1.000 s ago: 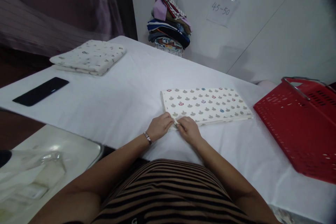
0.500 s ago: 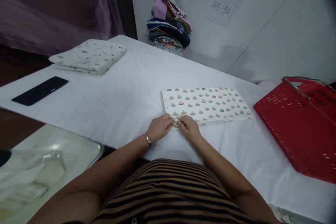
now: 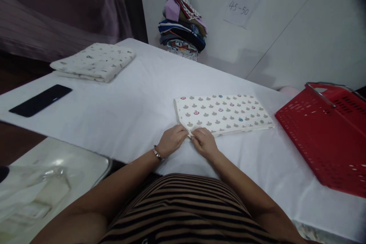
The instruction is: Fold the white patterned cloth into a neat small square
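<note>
Left grip (image 3: 172, 141) beside right grip (image 3: 205, 143), knuckles-up, apparently tight on folded cloth (image 3: 223, 114)

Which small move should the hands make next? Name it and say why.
Probably ease the near left corner of the nearer folded cloth flat: the left hand and right hand meet there, its edge gathered between them, while most of the cloth lies flat on the white table.

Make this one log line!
folded rectangular white patterned cloth: on white-covered table | left hand: pinching its near-left corner | right hand: likewise | red plastic basket: right of cloth
</note>
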Demonstrator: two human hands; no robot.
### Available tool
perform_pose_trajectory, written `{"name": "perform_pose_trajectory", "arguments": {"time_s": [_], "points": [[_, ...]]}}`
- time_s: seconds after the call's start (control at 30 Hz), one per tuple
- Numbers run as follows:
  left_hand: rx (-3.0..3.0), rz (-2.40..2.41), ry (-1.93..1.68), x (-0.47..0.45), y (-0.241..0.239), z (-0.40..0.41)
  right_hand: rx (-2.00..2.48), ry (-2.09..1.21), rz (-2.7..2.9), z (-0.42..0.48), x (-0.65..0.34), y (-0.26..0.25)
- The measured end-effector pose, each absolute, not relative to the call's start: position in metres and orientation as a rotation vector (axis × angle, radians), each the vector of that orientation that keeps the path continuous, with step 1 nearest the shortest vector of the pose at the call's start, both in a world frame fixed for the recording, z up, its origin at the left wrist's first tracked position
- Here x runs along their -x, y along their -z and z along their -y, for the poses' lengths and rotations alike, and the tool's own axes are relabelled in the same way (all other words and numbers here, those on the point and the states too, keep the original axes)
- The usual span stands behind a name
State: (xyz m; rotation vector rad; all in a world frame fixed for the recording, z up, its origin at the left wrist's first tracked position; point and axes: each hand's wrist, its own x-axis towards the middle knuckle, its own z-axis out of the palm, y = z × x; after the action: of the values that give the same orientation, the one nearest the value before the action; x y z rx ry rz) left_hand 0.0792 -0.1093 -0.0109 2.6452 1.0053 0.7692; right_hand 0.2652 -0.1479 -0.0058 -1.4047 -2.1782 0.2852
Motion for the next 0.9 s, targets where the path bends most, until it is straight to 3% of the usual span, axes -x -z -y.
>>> {"name": "perform_pose_trajectory", "arguments": {"time_s": [0.43, 0.9], "points": [[-2.632, -1.034, -0.879, -0.081, 0.008, 0.103, 1.407, -0.259, 2.196, 0.145, -0.266, 0.015], [-2.822, -0.834, -0.663, -0.081, -0.001, 0.084, 1.444, -0.221, 2.222, 0.144, -0.261, 0.013]]}}
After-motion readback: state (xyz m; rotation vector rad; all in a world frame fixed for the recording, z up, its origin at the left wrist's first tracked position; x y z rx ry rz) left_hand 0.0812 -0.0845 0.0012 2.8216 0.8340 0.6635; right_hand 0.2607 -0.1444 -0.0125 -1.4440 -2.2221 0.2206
